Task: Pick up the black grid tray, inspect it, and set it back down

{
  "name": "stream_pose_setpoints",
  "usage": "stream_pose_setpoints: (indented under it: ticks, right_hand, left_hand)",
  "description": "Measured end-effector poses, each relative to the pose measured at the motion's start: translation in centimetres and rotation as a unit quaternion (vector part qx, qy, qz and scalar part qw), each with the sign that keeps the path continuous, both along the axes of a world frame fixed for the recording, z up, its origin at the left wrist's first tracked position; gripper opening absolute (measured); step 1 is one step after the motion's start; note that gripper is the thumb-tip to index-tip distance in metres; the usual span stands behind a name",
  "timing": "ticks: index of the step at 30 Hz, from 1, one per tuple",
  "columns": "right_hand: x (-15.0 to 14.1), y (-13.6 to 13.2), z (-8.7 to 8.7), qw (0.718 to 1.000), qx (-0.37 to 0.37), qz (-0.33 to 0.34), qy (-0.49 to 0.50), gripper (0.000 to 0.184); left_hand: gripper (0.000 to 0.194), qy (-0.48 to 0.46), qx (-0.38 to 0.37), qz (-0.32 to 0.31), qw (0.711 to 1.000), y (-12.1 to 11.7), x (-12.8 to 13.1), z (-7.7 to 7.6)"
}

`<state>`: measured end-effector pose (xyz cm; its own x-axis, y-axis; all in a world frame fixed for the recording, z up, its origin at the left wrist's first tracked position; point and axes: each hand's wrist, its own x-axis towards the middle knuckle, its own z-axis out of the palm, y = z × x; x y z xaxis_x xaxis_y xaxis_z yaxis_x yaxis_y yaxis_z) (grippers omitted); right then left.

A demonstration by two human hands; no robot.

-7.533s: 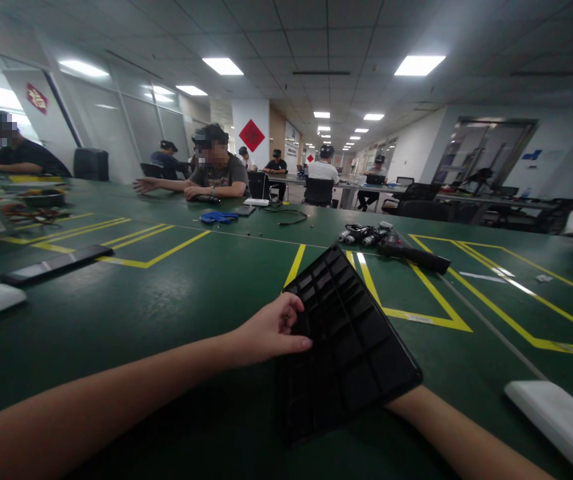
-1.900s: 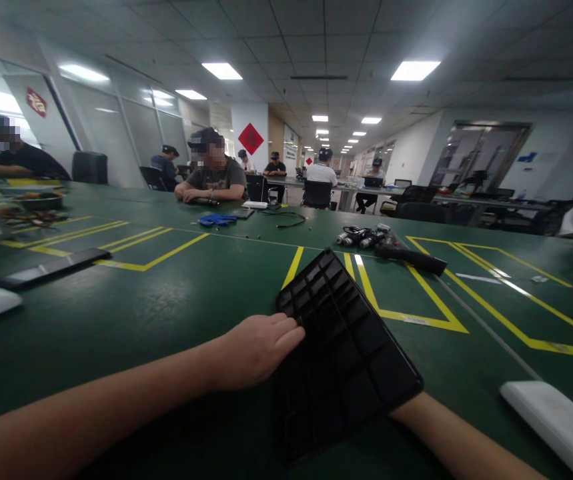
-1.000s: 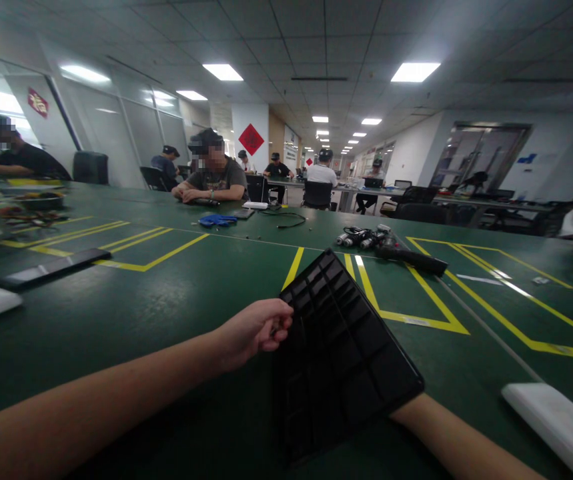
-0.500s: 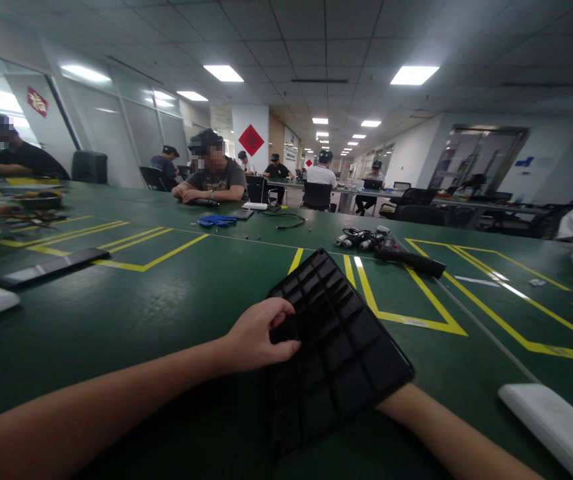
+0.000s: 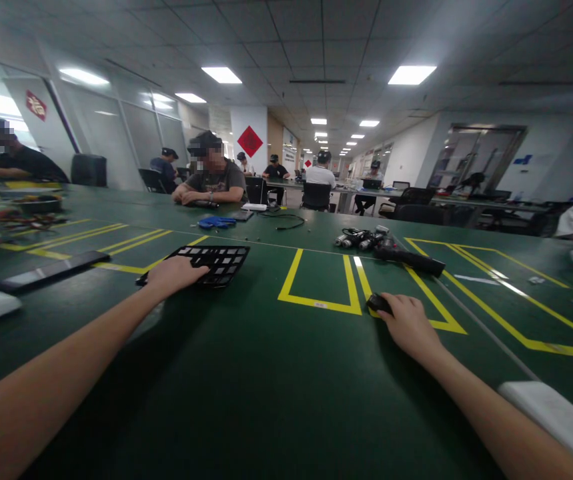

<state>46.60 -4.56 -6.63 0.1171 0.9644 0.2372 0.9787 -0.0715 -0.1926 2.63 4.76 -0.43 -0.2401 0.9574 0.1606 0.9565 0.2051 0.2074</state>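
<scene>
The left hand is clamping a black gridded tray, holding it over the left yellow outline; whether the tray is touching the green table, I cannot tell; the right hand is gripping a small black object at the near end of a yellow tape strip; neither thing is standing free yet, so the handling is seemingly remaining unfinished; beyond, a cable bundle is lying apart from both hands.

Open-plan office, ceiling light panels, glass partitions, black chairs, people seated at desks
</scene>
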Motion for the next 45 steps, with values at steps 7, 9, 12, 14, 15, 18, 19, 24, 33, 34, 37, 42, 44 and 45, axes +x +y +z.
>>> stream_pose_setpoints:
  ticks: [7,9,12,14,15,18,19,24,33,34,37,42,44,45]
  right_hand:
    - [-1.2,-0.5,0.9,0.998,0.028,-0.018,-0.049,0.050]
    - [-3.1,-1.4,1.6,0.999,0.032,0.004,-0.029,0.052]
    - [-6.9,-3.5,2.3,0.995,-0.022,0.095,0.025,0.057]
    - [-9.0,-5.0,2.3,0.983,-0.062,0.166,0.041,0.059]
    - [-9.8,-5.6,2.2,0.977,-0.079,0.195,0.043,0.061]
    - [-10.8,-6.9,1.7,0.960,-0.120,0.252,0.033,0.062]
    - [-10.9,-7.0,1.6,0.957,-0.128,0.260,0.029,0.062]
    - [-11.0,-7.3,1.5,0.958,-0.117,0.263,0.017,0.061]
    - [-6.5,-4.0,2.4,0.986,0.055,0.149,-0.042,0.049]
    - [-5.4,-3.4,2.2,0.988,0.077,0.113,-0.065,0.049]
    - [-2.6,-1.8,1.3,0.992,0.067,0.035,-0.097,0.050]
    - [-1.1,-1.1,0.3,0.996,0.007,0.026,-0.083,0.047]
    - [-1.2,-1.1,0.3,0.996,0.013,0.028,-0.083,0.047]
    - [-1.2,-1.1,0.3,0.996,0.013,0.028,-0.081,0.047]
  left_hand:
    - [0.042,0.023,0.064,-0.039,0.997,-1.2,2.2,0.9]
    - [0.041,0.021,0.105,-0.090,0.990,-2.0,4.8,0.4]
    - [0.048,-0.006,0.116,-0.252,0.961,-4.0,9.2,-1.6]
    - [0.054,-0.017,0.095,-0.401,0.911,-5.7,11.6,-3.2]
    - [0.055,-0.018,0.075,-0.450,0.890,-6.5,12.4,-3.9]
    - [0.048,-0.010,0.018,-0.509,0.861,-8.0,13.5,-5.1]
    - [0.046,-0.006,0.009,-0.514,0.858,-8.2,13.5,-5.2]
    - [0.042,0.005,0.023,-0.530,0.848,-8.0,13.2,-5.1]
    - [0.025,-0.060,0.254,-0.397,0.880,-8.6,13.2,-4.6]
    - [0.022,-0.054,0.234,-0.372,0.897,-8.6,13.1,-4.5]
    - [0.029,0.008,0.122,-0.333,0.935,-8.3,13.0,-4.0]
    - [0.037,0.133,-0.007,-0.340,0.931,-7.7,12.5,-3.6]
    - [0.032,0.147,-0.012,-0.359,0.921,-7.5,12.2,-3.5]
    - [0.030,0.142,-0.008,-0.369,0.919,-7.4,12.1,-3.5]
